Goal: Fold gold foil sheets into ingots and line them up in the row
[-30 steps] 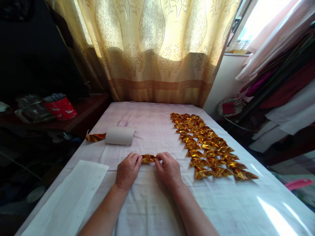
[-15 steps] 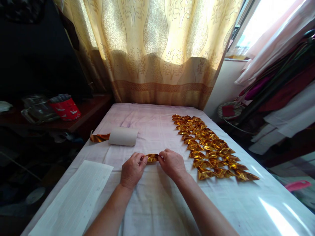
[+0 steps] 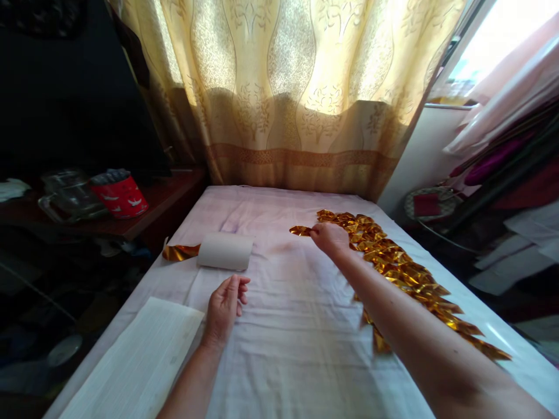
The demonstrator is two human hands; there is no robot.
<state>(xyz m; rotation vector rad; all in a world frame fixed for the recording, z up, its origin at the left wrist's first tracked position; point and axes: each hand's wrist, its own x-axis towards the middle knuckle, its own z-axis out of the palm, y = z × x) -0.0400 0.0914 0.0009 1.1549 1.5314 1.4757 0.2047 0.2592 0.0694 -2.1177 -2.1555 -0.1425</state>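
Observation:
In the head view my right hand reaches out to the far left edge of the rows of folded foil. Its fingertips pinch one end of a gold foil paper ingot, which points left. Below and to the right lie several rows of like gold foil ingots, partly hidden behind my right forearm. My left hand rests low over the bed sheet with fingers loosely curled and nothing in it. Just beyond it lies a white roll, and a strip of gold foil shows at its left end.
A sheet of white lined paper lies left of my left forearm on the sheet-covered surface. On the dark side table stand a glass jug and a red container. Clothes hang at the right, with a curtain behind.
My left hand has let go of the foil ingot and drawn back left. My right hand has carried the ingot forward and right to the rows. The view has shifted slightly.

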